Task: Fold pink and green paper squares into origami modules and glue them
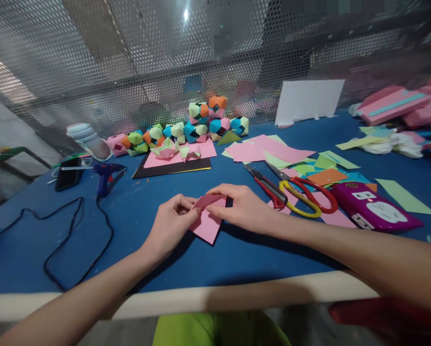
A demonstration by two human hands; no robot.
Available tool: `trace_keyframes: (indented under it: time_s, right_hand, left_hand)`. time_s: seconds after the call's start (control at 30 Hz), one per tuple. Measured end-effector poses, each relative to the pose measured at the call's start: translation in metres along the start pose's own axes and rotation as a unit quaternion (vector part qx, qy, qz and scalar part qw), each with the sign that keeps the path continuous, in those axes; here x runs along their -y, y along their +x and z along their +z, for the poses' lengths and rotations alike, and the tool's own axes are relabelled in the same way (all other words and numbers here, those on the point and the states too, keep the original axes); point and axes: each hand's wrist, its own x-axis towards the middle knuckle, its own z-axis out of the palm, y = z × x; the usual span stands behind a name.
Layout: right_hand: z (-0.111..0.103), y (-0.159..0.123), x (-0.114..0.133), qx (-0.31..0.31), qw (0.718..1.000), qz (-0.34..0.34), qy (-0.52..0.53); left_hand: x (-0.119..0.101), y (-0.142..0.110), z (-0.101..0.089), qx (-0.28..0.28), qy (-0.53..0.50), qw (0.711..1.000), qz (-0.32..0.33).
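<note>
- In the middle of the head view, near the front edge of the blue counter (262, 259), a piece of pink paper (210, 228) is held between both hands, one corner pointing back toward the person.
- The left hand (172, 220) pinches its left edge, fingers curled and thumb on top; the right hand (242, 206) grips the upper right side between thumb and fingers. The two are close together, likely so that the fold along the top can be steered from both sides.
- The paper looks thin, matte and crisp, with a raised flap.
- To the right lie a red cutter (269, 190) and scissors (285, 178) with red and yellow handle loops, blades pointing away and handles toward the person, which seems handy for picking up. A glossy purple power box (381, 209) sits just beside them.
- To the left, a blue glue gun (103, 178) stands with its black cord (109, 226) looping loosely, apparently kept clear of the paper.
- At the back, rounded, faceted paper balls (196, 133) in pink, orange, green and blue are lined up and partly stacked, perhaps to save room. Behind them rises a perforated metal screen (165, 53).
- Flat, angular paper scraps (325, 177) overlap beyond the scissors.
</note>
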Motion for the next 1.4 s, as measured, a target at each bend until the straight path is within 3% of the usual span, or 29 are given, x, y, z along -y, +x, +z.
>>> trace_keyframes:
  time_s: [0.1, 0.23, 0.47, 0.63, 0.87, 1.17, 1.4]
  right_hand:
    - [0.007, 0.000, 0.000, -0.020, 0.993, 0.077, 0.089]
    - [0.012, -0.001, -0.002, -0.052, 0.975, 0.069, 0.205]
    - [0.012, 0.002, -0.003, -0.039, 0.988, 0.055, 0.139]
    - [0.005, 0.006, -0.002, -0.046, 0.989, 0.049, 0.131]
    - [-0.007, 0.006, 0.004, 0.038, 0.997, -0.002, 0.062]
    - [-0.006, 0.005, 0.002, 0.012, 0.999, -0.042, -0.017]
    - [-0.008, 0.008, -0.002, 0.040, 0.998, 0.012, 0.047]
  left_hand:
    - [0.005, 0.002, 0.004, -0.015, -0.025, 1.000, -0.008]
    - [0.011, 0.002, 0.008, -0.031, -0.042, 0.998, -0.023]
    - [0.011, 0.000, 0.011, 0.027, -0.089, 0.993, -0.079]
    - [0.007, -0.001, 0.010, 0.041, -0.043, 0.996, -0.064]
    - [0.004, -0.004, 0.008, 0.083, 0.047, 0.995, -0.029]
    - [0.004, -0.004, 0.007, 0.120, -0.009, 0.992, -0.041]
    - [0.003, -0.003, 0.004, 0.126, 0.044, 0.991, -0.030]
